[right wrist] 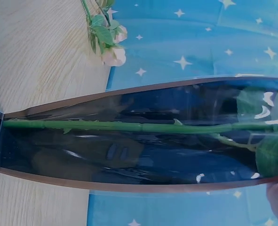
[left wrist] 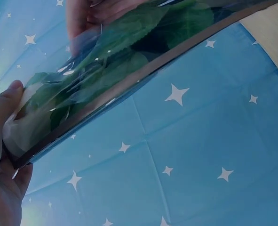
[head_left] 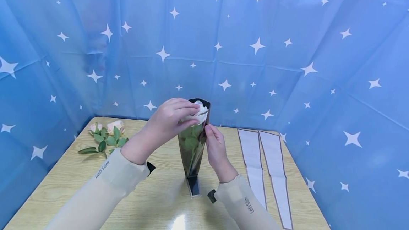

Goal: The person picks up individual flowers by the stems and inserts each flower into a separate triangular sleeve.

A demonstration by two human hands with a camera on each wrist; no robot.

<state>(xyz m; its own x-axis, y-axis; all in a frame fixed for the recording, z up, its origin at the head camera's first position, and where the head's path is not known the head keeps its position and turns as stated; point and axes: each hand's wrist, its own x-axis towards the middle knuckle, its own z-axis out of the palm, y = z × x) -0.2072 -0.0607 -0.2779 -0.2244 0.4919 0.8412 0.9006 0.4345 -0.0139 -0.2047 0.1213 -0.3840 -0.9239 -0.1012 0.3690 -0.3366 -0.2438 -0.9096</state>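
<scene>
Left hand (head_left: 172, 116) comes in from near left, wrist bent over the top of the clear, dark-edged wrapper (head_left: 186, 152); thumb and fingers clamped on its mouth, fingers against the white rose (head_left: 202, 113). Can't tell if it grips the bloom too. Right hand (head_left: 218, 148) is lower, on the wrapper's right edge, thumb and fingers pinched on it.

Count: one wrapper in hand, one white rose inside, green stem running down to the narrow end. Wrapper is mid-table, held roughly upright, narrow end down and near; can't tell if it touches the table (head_left: 156, 198).

Two pale pink blooms (head_left: 115, 127) with leaves, far left. Two long white panels (head_left: 254, 159), brown-edged, flat on the right.

Left arm's beige sleeve (head_left: 96, 191) overlaps the pink blooms' stem end; right forearm covers the left panel's near end. Blue star-print curtain (head_left: 198, 27) behind.
</scene>
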